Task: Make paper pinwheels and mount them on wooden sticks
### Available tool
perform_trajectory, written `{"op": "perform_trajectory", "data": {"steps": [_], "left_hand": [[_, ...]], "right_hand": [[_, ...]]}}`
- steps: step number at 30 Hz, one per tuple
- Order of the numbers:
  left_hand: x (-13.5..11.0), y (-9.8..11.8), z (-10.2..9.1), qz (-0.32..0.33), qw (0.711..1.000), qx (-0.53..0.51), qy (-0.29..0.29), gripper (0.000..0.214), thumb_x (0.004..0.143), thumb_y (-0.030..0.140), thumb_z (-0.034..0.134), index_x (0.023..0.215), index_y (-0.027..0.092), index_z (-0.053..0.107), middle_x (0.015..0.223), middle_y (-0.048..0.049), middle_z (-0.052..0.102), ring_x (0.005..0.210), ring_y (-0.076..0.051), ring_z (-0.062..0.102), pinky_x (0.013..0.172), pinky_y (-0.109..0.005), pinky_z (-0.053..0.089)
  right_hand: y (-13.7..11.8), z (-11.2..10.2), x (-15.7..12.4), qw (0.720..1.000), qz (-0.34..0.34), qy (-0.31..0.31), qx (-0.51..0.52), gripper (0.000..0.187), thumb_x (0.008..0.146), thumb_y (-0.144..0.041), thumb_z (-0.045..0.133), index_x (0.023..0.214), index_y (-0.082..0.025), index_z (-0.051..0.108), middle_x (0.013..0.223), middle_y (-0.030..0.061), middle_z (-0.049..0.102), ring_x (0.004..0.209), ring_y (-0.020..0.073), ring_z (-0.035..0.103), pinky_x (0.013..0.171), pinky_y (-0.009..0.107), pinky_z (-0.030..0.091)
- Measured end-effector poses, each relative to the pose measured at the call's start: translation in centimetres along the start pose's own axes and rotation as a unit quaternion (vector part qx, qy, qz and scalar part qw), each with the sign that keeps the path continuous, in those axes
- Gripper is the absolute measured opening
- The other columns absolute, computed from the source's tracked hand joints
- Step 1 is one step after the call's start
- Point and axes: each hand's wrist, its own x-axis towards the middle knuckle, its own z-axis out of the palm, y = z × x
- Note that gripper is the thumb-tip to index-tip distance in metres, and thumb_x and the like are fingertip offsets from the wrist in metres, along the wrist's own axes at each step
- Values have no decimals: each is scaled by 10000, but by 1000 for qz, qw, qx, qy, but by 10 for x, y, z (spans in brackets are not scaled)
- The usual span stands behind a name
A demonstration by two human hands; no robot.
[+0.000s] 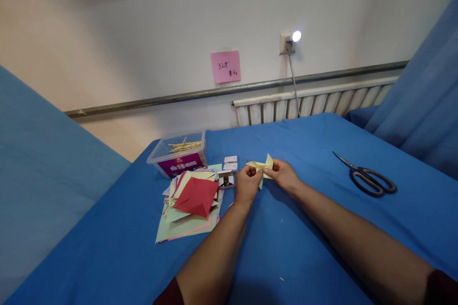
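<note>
A yellow paper pinwheel, its points folded in toward the middle, is held just above the blue cloth between both hands. My left hand is closed on its left side, with the thumb near the centre. On the right, my right hand pinches it between thumb and fingers. Whether a pin or stick is in the paper's middle cannot be made out. Left of my left hand lies an open small box with dark, shiny little pieces inside. Small white boxes stand just behind it.
A pile of coloured paper with a red sheet on top lies at the left. Behind it stands a clear plastic tub of thin wooden sticks. Black-handled scissors rest at the right on the blue tablecloth. Blue curtains hang at both sides.
</note>
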Motion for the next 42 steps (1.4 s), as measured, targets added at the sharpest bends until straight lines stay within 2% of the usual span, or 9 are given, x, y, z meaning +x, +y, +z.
{"op": "perform_trajectory", "data": {"steps": [6,13,16,21,26,33,39,42], "left_hand": [[-1,2,1,6,1000,0,8,187,611,273,716,601,164,565,553,56,485,528,-84,400,523,-214,314],[-3,4,2,-3,999,-34,0,145,602,252,721,631,159,614,565,47,523,521,-84,420,516,-212,317],[-3,4,2,-17,998,-57,-1,150,590,243,727,619,157,606,559,47,527,514,-81,429,518,-208,326],[-4,7,2,-57,992,-111,-9,125,574,206,716,646,150,630,584,29,579,522,-89,475,529,-209,353],[-4,7,2,-74,989,-127,-18,165,564,218,743,667,147,634,599,23,597,530,-91,495,538,-211,371],[-1,5,1,-60,989,-135,-24,209,557,260,772,654,148,625,589,26,580,527,-86,481,529,-205,361],[-1,8,-1,-28,991,-127,-20,169,582,236,756,661,160,628,599,38,571,545,-86,496,551,-210,376],[0,6,0,-30,992,-120,-22,165,608,236,750,686,160,626,625,23,598,568,-102,533,575,-222,406]], "right_hand": [[3,0,1,1000,-7,23,-14,325,561,-364,782,770,-170,625,727,11,686,673,167,616,662,289,472],[2,0,1,1000,-6,24,2,336,565,-336,774,833,-175,649,815,39,722,728,185,647,712,317,494],[3,1,2,999,0,35,10,339,551,-332,777,816,-169,644,801,38,723,708,184,647,708,321,496],[0,1,-1,999,11,8,34,339,578,-320,772,854,-162,653,828,47,734,721,187,658,735,327,497],[0,1,-1,999,16,8,36,326,574,-308,764,843,-163,650,834,49,733,725,188,657,738,328,494],[0,4,0,999,-6,41,7,332,546,-344,777,791,-170,636,786,38,717,699,182,638,691,315,480],[-5,4,-5,999,34,30,11,354,583,-406,786,770,-155,622,706,37,686,606,147,597,580,265,435],[-1,4,-4,998,-15,46,-31,320,626,-422,736,756,-157,614,719,34,678,626,154,592,609,278,439]]}}
